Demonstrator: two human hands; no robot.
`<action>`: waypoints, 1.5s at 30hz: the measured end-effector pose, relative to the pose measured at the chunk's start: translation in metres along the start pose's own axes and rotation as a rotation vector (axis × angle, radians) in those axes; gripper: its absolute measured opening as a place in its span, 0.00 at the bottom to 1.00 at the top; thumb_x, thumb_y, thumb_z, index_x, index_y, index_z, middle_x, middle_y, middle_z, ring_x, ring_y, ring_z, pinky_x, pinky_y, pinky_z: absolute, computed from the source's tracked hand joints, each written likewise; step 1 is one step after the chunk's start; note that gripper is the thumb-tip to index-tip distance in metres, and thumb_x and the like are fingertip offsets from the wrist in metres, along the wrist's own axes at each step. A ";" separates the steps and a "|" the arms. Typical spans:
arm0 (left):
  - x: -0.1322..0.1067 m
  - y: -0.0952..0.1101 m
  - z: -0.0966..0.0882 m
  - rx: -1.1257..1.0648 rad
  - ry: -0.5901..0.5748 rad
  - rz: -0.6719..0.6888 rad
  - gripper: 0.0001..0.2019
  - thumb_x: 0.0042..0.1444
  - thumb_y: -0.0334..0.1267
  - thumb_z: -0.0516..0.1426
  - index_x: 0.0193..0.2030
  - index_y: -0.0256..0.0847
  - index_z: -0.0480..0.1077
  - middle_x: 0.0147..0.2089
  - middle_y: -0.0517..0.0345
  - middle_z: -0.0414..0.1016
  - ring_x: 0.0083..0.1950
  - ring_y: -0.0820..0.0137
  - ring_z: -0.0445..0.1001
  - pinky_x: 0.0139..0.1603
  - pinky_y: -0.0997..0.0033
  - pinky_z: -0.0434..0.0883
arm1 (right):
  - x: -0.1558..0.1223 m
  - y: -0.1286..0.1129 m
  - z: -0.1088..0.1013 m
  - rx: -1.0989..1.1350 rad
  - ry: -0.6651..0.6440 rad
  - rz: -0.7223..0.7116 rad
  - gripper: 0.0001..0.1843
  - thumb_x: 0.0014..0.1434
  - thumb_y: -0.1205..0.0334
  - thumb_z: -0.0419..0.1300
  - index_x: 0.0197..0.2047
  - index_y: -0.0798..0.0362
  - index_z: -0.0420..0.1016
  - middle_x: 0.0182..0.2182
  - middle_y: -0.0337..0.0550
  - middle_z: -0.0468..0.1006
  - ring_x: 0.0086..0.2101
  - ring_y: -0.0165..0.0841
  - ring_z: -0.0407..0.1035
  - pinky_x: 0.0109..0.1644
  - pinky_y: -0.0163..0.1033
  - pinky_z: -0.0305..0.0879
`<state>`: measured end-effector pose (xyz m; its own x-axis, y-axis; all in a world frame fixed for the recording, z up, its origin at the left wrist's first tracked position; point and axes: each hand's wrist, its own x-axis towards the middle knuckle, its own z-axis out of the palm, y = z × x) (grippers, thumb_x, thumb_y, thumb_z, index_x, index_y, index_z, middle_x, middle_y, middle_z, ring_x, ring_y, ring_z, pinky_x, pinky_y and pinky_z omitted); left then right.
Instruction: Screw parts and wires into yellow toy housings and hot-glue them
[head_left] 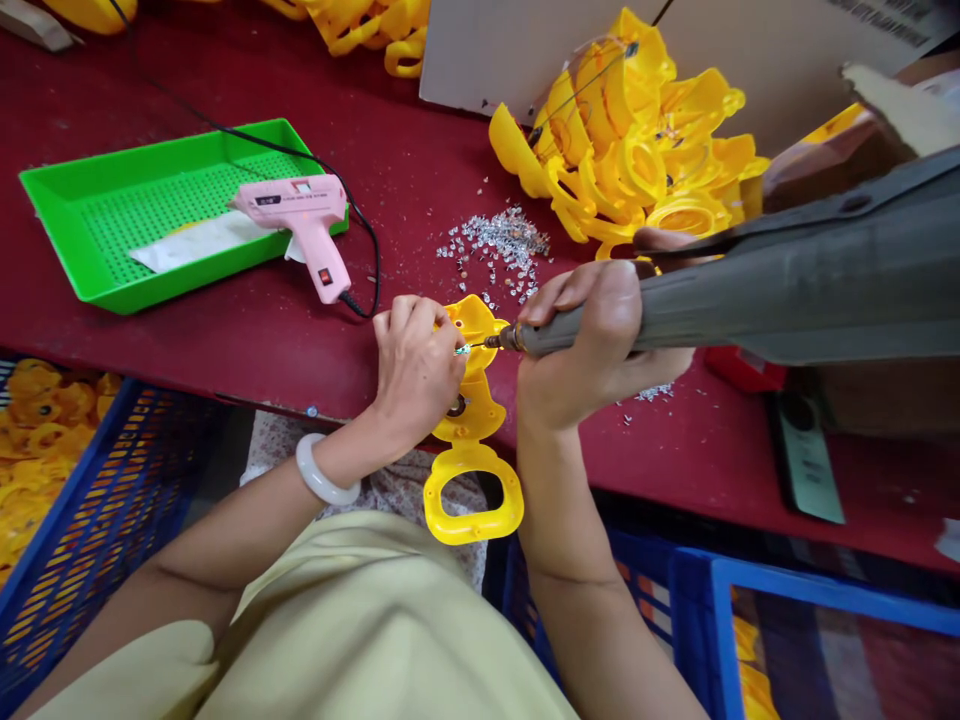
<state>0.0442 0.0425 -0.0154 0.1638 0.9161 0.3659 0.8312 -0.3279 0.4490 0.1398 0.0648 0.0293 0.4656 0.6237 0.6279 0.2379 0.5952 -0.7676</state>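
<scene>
My left hand [416, 365] is closed on a yellow plastic part [472, 470] with a loop handle, which hangs over the front edge of the dark red table [247, 330]. My right hand [600, 340] grips a grey electric screwdriver [787, 280], and its bit tip [480, 346] touches the upper part of the yellow piece beside my left fingers. A scatter of small silver screws [502, 245] lies just behind the part.
A green tray [90, 260] holds a white sheet, with a pink glue gun [304, 220] resting on its edge and a black cord. A heap of yellow parts [637, 140] sits by a cardboard box [750, 60]. Blue crates [97, 500] stand below.
</scene>
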 end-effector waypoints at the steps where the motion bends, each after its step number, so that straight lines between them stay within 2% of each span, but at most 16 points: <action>1: 0.000 0.000 0.000 -0.006 -0.003 -0.001 0.03 0.55 0.36 0.63 0.35 0.42 0.73 0.46 0.53 0.73 0.53 0.57 0.63 0.48 0.54 0.61 | 0.000 -0.001 0.001 -0.017 0.003 -0.007 0.09 0.64 0.55 0.48 0.47 0.43 0.61 0.26 0.33 0.58 0.21 0.30 0.65 0.28 0.43 0.68; 7: 0.001 0.000 0.000 -0.022 -0.014 -0.009 0.02 0.55 0.35 0.62 0.35 0.43 0.73 0.46 0.53 0.73 0.53 0.57 0.63 0.48 0.55 0.61 | -0.001 0.000 0.003 -0.066 0.015 -0.049 0.10 0.64 0.56 0.47 0.48 0.42 0.62 0.25 0.33 0.56 0.19 0.29 0.62 0.26 0.41 0.65; 11: 0.001 0.001 -0.001 -0.004 -0.021 -0.002 0.02 0.55 0.35 0.62 0.35 0.42 0.73 0.46 0.53 0.72 0.53 0.57 0.63 0.48 0.55 0.61 | -0.002 0.005 0.002 0.026 -0.039 0.029 0.10 0.63 0.54 0.48 0.48 0.42 0.60 0.26 0.33 0.59 0.19 0.28 0.61 0.26 0.43 0.68; 16: 0.001 0.005 -0.002 0.048 -0.019 0.014 0.01 0.57 0.33 0.59 0.35 0.40 0.73 0.46 0.53 0.72 0.52 0.57 0.63 0.48 0.56 0.61 | -0.002 0.005 0.000 -0.022 -0.036 0.007 0.05 0.62 0.57 0.49 0.42 0.43 0.60 0.24 0.32 0.57 0.18 0.29 0.59 0.25 0.42 0.65; 19: 0.003 0.009 -0.004 0.057 -0.052 0.012 0.04 0.60 0.32 0.56 0.35 0.39 0.73 0.46 0.51 0.72 0.52 0.55 0.64 0.48 0.55 0.60 | -0.002 0.009 -0.002 -0.089 -0.114 0.012 0.08 0.63 0.54 0.47 0.44 0.43 0.60 0.25 0.33 0.57 0.21 0.31 0.64 0.26 0.42 0.67; 23: 0.009 0.016 -0.007 0.059 -0.138 -0.005 0.09 0.63 0.32 0.52 0.36 0.37 0.73 0.47 0.47 0.72 0.53 0.53 0.64 0.49 0.53 0.60 | -0.003 0.020 -0.004 -0.066 -0.220 0.101 0.11 0.64 0.50 0.44 0.47 0.43 0.58 0.24 0.33 0.57 0.22 0.33 0.66 0.26 0.44 0.68; 28: 0.015 0.020 -0.007 0.114 -0.158 -0.007 0.09 0.62 0.30 0.51 0.35 0.35 0.73 0.44 0.46 0.72 0.53 0.52 0.65 0.48 0.53 0.60 | 0.001 0.022 -0.002 -0.010 -0.158 0.067 0.09 0.59 0.53 0.48 0.42 0.45 0.59 0.21 0.30 0.56 0.17 0.29 0.60 0.23 0.40 0.65; 31: 0.013 0.020 -0.007 0.123 -0.118 0.001 0.09 0.61 0.31 0.53 0.33 0.36 0.73 0.43 0.45 0.71 0.51 0.52 0.65 0.48 0.52 0.61 | 0.005 0.012 0.000 0.077 -0.131 0.037 0.08 0.57 0.56 0.52 0.40 0.47 0.61 0.20 0.28 0.57 0.16 0.27 0.58 0.20 0.36 0.61; 33: 0.010 0.019 -0.006 0.142 -0.093 0.007 0.09 0.61 0.32 0.53 0.32 0.36 0.73 0.43 0.45 0.72 0.50 0.52 0.65 0.47 0.51 0.62 | 0.008 0.000 -0.002 0.162 -0.064 0.029 0.06 0.56 0.60 0.54 0.38 0.47 0.61 0.19 0.27 0.58 0.16 0.26 0.58 0.19 0.34 0.59; 36: 0.004 0.019 -0.009 0.189 -0.074 0.015 0.08 0.60 0.33 0.55 0.33 0.36 0.74 0.43 0.45 0.72 0.51 0.52 0.65 0.47 0.51 0.63 | 0.015 -0.021 -0.015 0.325 0.076 -0.009 0.05 0.53 0.64 0.54 0.36 0.47 0.64 0.17 0.25 0.60 0.14 0.23 0.56 0.17 0.31 0.56; 38: 0.002 0.019 -0.013 0.202 -0.089 0.016 0.07 0.59 0.36 0.57 0.35 0.36 0.75 0.43 0.44 0.72 0.50 0.51 0.66 0.47 0.51 0.64 | 0.018 -0.033 -0.032 0.364 0.130 -0.047 0.07 0.51 0.64 0.55 0.36 0.49 0.67 0.15 0.24 0.62 0.13 0.23 0.54 0.16 0.30 0.54; 41: 0.009 0.017 -0.023 0.171 -0.080 0.031 0.08 0.59 0.38 0.58 0.40 0.36 0.75 0.44 0.44 0.73 0.49 0.52 0.67 0.46 0.52 0.64 | 0.018 -0.040 -0.067 0.290 0.175 -0.067 0.10 0.45 0.63 0.56 0.34 0.49 0.70 0.14 0.25 0.64 0.12 0.24 0.53 0.14 0.31 0.53; 43: 0.019 0.012 -0.028 0.167 -0.056 0.089 0.07 0.60 0.36 0.56 0.42 0.36 0.74 0.45 0.45 0.73 0.50 0.54 0.68 0.46 0.55 0.64 | 0.013 -0.039 -0.091 0.204 0.210 -0.026 0.12 0.42 0.63 0.56 0.33 0.49 0.72 0.14 0.27 0.65 0.12 0.25 0.53 0.13 0.33 0.52; 45: 0.030 0.006 -0.028 0.189 -0.080 0.160 0.08 0.61 0.32 0.53 0.42 0.37 0.74 0.45 0.46 0.74 0.49 0.56 0.69 0.46 0.57 0.63 | 0.005 -0.034 -0.111 0.093 0.261 0.032 0.12 0.40 0.64 0.56 0.32 0.49 0.74 0.14 0.30 0.64 0.12 0.26 0.53 0.13 0.34 0.51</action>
<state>0.0386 0.0612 0.0213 0.3365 0.8736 0.3515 0.8747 -0.4282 0.2270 0.2287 -0.0082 0.0443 0.6784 0.4983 0.5399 0.1456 0.6291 -0.7636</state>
